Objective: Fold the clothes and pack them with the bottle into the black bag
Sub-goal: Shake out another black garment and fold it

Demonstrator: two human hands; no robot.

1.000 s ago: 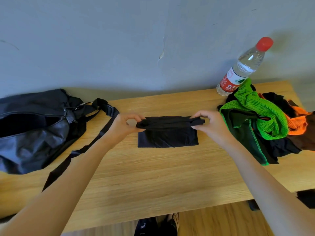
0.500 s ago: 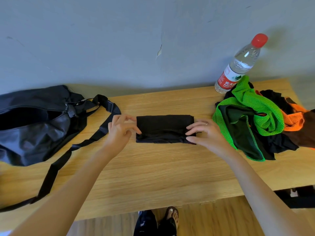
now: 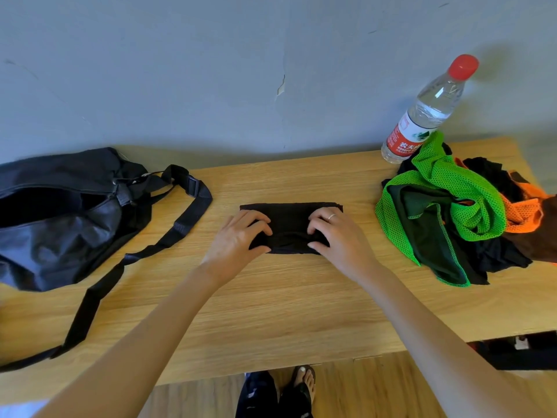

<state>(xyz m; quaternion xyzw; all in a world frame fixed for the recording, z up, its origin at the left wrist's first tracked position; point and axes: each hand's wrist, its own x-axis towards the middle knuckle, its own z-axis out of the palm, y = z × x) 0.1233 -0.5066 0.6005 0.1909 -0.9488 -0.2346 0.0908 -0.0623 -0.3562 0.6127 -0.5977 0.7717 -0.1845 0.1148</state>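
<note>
The head view holds one black bag (image 3: 60, 212), one bottle (image 3: 428, 113), one folded black garment (image 3: 289, 215), one loose heap of clothes (image 3: 458, 212) and two hands.

The folded black garment is a small dark rectangle, wider than deep, lying flat near the middle of the counter (image 3: 271, 312), with a bunched ridge of cloth along its near edge. The left hand (image 3: 238, 236) lies over its left end and the right hand (image 3: 334, 233) over its right end; on both, the fingers curl down into the fabric and the thumbs tuck under the near edge, so each grips the cloth. A ring (image 3: 331, 216) shows on one finger of the right hand.

The black bag sits at the left end of the counter, its mouth gaping, and its long strap (image 3: 168, 239) trails across the wood toward the near edge. The heap at the right end shows bright green mesh on top, orange mesh behind it and black cloth underneath. The bottle is clear plastic with a red cap and a red label, and stands at the back right corner, touching the heap.

The counter is pale wood with a straight grain, set against a grey-blue wall (image 3: 211, 70) with a chipped crack. Below the near edge are a wooden floor and a sandalled foot (image 3: 304, 384).
</note>
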